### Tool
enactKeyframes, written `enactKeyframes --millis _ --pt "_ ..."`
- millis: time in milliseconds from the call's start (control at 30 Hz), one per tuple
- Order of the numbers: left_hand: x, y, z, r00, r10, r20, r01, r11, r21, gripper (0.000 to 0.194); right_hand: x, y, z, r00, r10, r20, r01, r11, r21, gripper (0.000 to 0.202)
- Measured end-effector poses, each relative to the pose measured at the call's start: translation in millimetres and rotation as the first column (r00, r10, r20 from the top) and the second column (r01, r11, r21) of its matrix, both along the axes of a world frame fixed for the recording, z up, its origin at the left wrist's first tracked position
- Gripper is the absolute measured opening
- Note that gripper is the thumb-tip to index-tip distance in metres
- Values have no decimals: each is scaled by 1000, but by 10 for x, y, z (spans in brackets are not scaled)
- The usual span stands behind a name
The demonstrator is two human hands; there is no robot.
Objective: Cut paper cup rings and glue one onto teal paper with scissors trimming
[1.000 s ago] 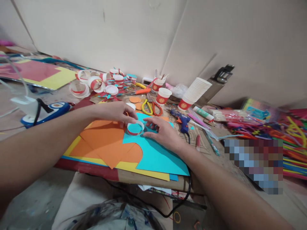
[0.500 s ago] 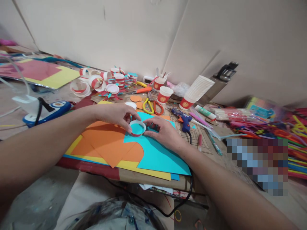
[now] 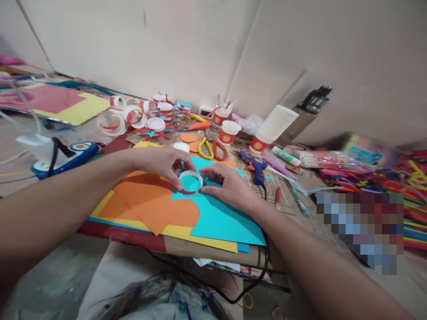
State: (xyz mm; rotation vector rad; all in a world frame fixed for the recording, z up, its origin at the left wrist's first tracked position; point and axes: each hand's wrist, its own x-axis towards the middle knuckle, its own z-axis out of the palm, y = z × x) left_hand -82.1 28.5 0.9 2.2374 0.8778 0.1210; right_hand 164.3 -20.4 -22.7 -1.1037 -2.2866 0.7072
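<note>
Paper-cup ring (image 3: 190, 192) set on turquoise paper sheet (image 3: 230, 224). Left hand (image 3: 163, 162): grip clamped on ring's left side; right hand (image 3: 231, 184): grip spread apart, just beside ring. Thin wall could be buckled by uneven squeezing; ring skewed if sheet is nudged.

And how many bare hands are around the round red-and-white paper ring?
2: the left hand touches the ring's left side; the right hand is at its right.

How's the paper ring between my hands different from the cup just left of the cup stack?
The ring is a shallow band; the cup is taller. Turquoise paper shows through the ring; the cup's inside looks white. Both are round, white and red.
</note>
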Motion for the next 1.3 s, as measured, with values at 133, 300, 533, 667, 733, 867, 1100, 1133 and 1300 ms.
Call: enactKeyframes --millis 133,300,533,667,733,867,1100,1133,1300 --pt "-10 -11 35 998 64 6 -63 997 -54 63 45 17 32 998 -56 -19 56 998 28 34" --pt "6 7 14 958 277 68 -282 956 83 43 126 73 69 985 -171 27 165 976 143 16" --pt "53 66 -160 942 333 37 -322 870 373 41 199 74 20 949 -124 291 56 971 231 26" --pt "53 70 -175 963 269 2 -250 891 379 44 191 59 23 933 -120 340 46 974 220 29" --pt "60 57 -159 968 252 -9 -231 903 362 46 190 59 33 929 -119 352 47 977 207 30" --pt "83 40 -133 972 235 -26 -213 917 337 44 200 67 39 934 -108 339 42 980 196 29" --pt "136 162 -119 955 295 -32 -272 914 301 42 212 75 17 951 -105 291 44 977 211 25" --pt "153 187 -114 951 306 -31 -285 914 287 41 213 77 13 955 -103 278 46 978 205 25" --pt "225 259 -103 918 396 -9 -381 890 252 35 199 73 21 969 -144 200 107 977 183 29"
